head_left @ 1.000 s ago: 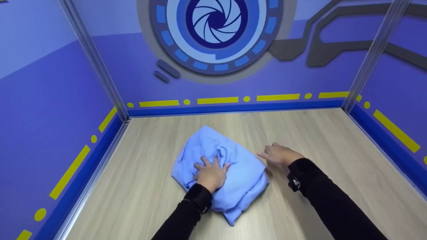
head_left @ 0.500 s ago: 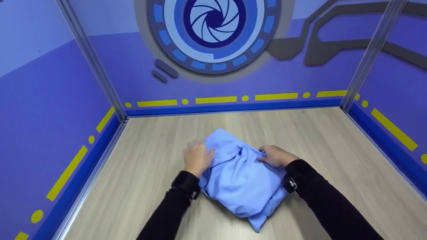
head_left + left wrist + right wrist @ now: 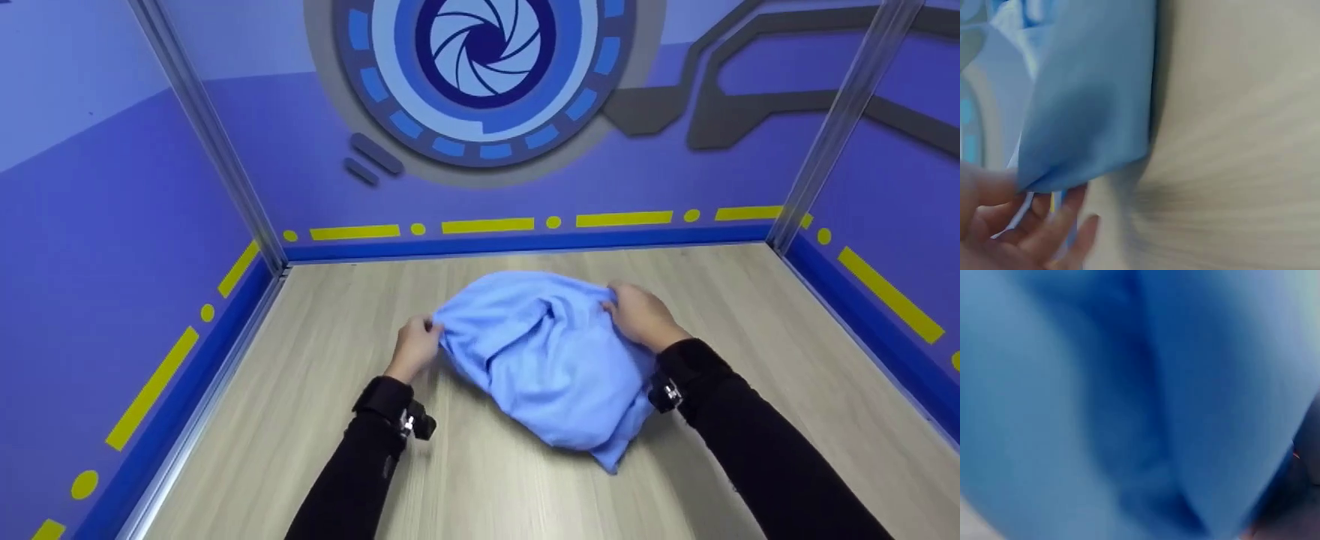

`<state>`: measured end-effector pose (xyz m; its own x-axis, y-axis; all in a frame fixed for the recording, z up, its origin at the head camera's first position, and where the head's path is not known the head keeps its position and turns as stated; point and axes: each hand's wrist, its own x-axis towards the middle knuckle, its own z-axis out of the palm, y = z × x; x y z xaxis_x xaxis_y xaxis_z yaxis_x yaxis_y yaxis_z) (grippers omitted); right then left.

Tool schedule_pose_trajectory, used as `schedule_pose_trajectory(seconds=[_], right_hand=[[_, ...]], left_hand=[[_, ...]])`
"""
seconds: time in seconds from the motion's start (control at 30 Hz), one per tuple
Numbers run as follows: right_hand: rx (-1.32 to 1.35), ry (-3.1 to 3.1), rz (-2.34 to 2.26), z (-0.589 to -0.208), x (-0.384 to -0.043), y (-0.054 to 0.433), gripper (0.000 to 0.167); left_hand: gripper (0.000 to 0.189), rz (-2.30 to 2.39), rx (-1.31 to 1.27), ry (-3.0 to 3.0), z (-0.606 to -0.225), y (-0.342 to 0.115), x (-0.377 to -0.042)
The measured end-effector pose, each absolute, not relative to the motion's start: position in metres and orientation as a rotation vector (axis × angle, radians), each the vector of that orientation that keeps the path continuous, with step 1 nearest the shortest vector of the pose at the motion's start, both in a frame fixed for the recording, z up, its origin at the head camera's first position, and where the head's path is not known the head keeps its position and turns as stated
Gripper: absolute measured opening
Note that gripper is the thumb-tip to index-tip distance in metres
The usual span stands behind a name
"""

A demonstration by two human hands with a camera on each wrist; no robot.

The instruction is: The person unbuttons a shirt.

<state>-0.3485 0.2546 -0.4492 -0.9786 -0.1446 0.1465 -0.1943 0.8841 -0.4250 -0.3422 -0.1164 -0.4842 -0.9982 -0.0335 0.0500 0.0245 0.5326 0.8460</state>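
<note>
Hands (image 3: 415, 349) (image 3: 643, 316) gripping either side, crumpled blue cloth (image 3: 555, 371) between them

Underside of the cloth (image 3: 559, 367) out of sight

From the head, some fingers of the left hand (image 3: 415, 349) and the right hand (image 3: 645, 315) are hidden; both sleeves (image 3: 341, 465) run off the bottom edge, and the top edge cuts the emblem (image 3: 486, 45). The left wrist view crops the left hand at left and bottom, with the table (image 3: 1241, 112) smeared. The right wrist view blurs and crops the cloth; a dark patch (image 3: 1292, 495) at lower right is unreadable.
</note>
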Motion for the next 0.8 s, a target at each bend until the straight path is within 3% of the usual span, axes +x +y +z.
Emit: schedule_pose_trajectory(seconds=[0.07, 0.23, 0.47, 0.63, 0.8], right_hand=[[0.254, -2.854, 0.678, -0.437, -0.349, 0.254, 0.034], [0.360, -2.523, 0.656, -0.403, -0.347, 0.245, 0.011], [0.501, -2.132, 0.436, -0.373, -0.333, 0.223, 0.006], [0.842, -2.198, 0.497, -0.394, -0.316, 0.203, 0.009], [1.143, -2.488, 0.472, -0.442, -0.292, 0.182, 0.006]], left_hand=[[0.015, -1.765, -0.014, -2.501, -0.476, -0.120, -0.346], [0.019, -2.324, -0.117, -1.997, -0.453, -0.130, -0.345], [0.060, -2.059, -0.010, -2.329, -0.442, -0.152, -0.335], [0.065, -1.772, 0.065, -2.740, -0.457, -0.161, -0.329], [0.046, -1.532, -0.016, -3.143, -0.465, -0.157, -0.322]])
